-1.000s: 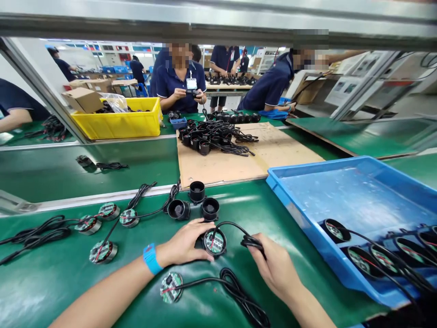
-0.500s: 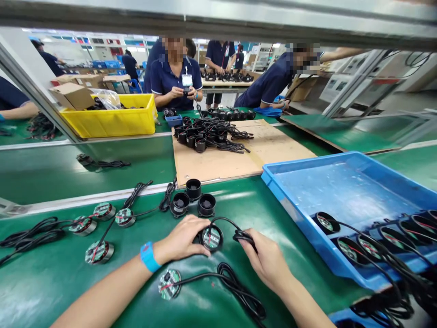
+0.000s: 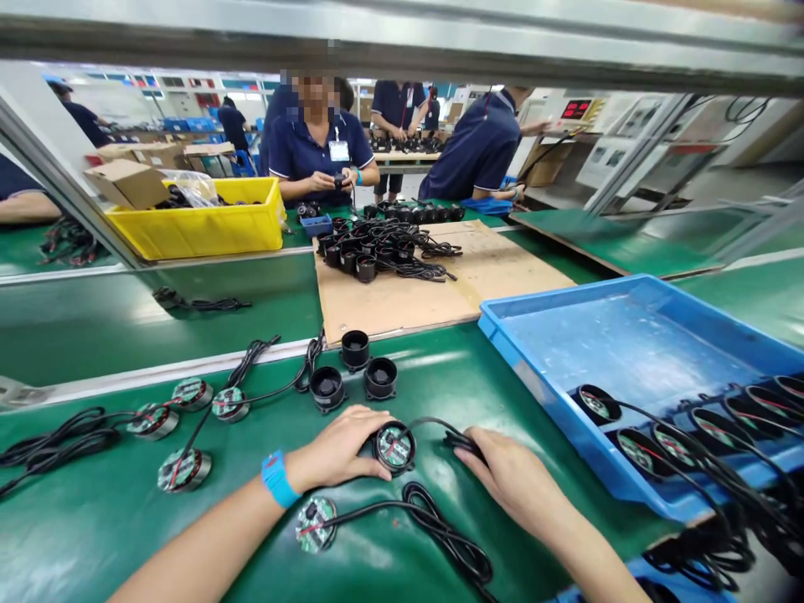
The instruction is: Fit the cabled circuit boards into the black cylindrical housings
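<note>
My left hand [image 3: 348, 446], with a blue band on its wrist, grips a round black housing [image 3: 411, 452] from the left side. Inside that housing sits a green circuit board [image 3: 394, 445], and a black cable arches from it to the right. My right hand [image 3: 512, 473] is closed around the bundled part of this cable [image 3: 461, 442]. In front of my hands lies a loose motor with a circuit board [image 3: 315, 525], its coiled black cable [image 3: 440, 536] stretching right. Beyond my left hand stand three black housings [image 3: 380, 378] with no boards showing in them.
Several wired motors [image 3: 183, 471] lie at the left. A blue tray [image 3: 528, 368] at the right holds several filled housings. Across the bench are a cardboard sheet [image 3: 502, 268] with piled cabled parts, a yellow bin [image 3: 201, 230] and co-workers. A metal beam [image 3: 402, 63] crosses overhead.
My right hand has moved a little right and down with the cable. The housing in my left hand has shifted slightly right and now faces more toward me.
</note>
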Motion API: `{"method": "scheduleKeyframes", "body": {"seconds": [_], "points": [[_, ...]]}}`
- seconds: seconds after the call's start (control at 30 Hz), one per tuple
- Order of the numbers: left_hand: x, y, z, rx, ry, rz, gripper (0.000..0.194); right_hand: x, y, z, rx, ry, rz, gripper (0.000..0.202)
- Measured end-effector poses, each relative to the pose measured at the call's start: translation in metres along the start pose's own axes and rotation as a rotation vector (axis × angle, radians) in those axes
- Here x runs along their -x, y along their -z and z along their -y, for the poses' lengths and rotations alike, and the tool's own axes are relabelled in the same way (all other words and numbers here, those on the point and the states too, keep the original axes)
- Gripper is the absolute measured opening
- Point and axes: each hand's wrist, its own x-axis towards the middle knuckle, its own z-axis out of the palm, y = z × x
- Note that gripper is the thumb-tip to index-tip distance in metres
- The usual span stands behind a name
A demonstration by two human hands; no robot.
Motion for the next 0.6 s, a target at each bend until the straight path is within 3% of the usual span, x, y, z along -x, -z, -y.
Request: {"method": "scheduleKeyframes", "body": {"seconds": [0.03, 0.17, 0.23, 0.3, 0.37, 0.47, 0.53, 0.6], "points": [[0.000, -0.001, 0.002, 0.004, -0.002, 0.006, 0.083, -0.002, 0.003, -0.001, 0.017, 0.016, 0.006, 0.037], [0.000, -0.007, 0.009, 0.035, -0.033, 0.012, 0.085, -0.029, 0.015, 0.025, -0.083, 0.209, 0.027, 0.090], [0.002, -0.004, 0.004, 0.059, -0.017, 0.033, 0.096, -0.047, 0.015, 0.046, -0.146, 0.332, 0.132, 0.090], [0.007, 0.007, -0.008, 0.058, 0.015, 0.088, 0.112, -0.060, 0.008, 0.064, -0.161, 0.385, 0.221, 0.076], [0.014, 0.028, -0.023, 0.007, 0.033, 0.110, 0.111, -0.063, -0.001, 0.073, -0.114, 0.388, 0.211, 0.059], [0.029, 0.078, -0.034, -0.196, 0.119, -0.081, 0.078, -0.049, -0.002, 0.066, -0.003, 0.392, -0.025, 0.050], [0.040, 0.120, -0.028, -0.332, 0.250, -0.289, 0.057, -0.027, 0.015, 0.049, 0.083, 0.369, -0.208, 0.053], [0.041, 0.163, -0.011, -0.426, 0.382, -0.479, 0.045, -0.002, 0.050, 0.029, 0.216, 0.281, -0.325, 0.057]]}}
